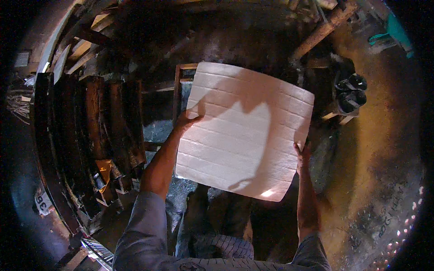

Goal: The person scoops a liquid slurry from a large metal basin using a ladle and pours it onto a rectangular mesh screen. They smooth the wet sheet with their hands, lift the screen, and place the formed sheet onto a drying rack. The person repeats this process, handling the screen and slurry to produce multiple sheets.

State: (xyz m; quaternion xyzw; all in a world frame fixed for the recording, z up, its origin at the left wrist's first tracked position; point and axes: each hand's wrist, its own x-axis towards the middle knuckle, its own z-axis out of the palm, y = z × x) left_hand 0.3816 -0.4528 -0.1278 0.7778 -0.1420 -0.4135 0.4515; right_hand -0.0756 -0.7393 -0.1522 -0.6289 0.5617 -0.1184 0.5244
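Observation:
A large pale sheet (221, 140), roughly square with rounded corners, is held up in front of me. Rows of shallow lines cross its surface like a brick pattern, and it bows slightly. My left hand (189, 121) grips its left edge, thumb lying over the front face and fingers hidden behind. On the opposite edge, lower down, my right hand (303, 156) pinches the sheet, with part of the fingers showing outside it. A dark shadow falls over the sheet's upper and right parts. Behind it, a wooden frame (177, 90) is mostly covered.
Dark wooden planks (93, 122) stand in a row on the left, with an orange item (104, 174) among them. A pair of dark sandals (351, 94) rests at the right. Beyond are a slanting wooden pole (323, 34) and a teal object (398, 34). A metal grille (97, 253) lies lower left.

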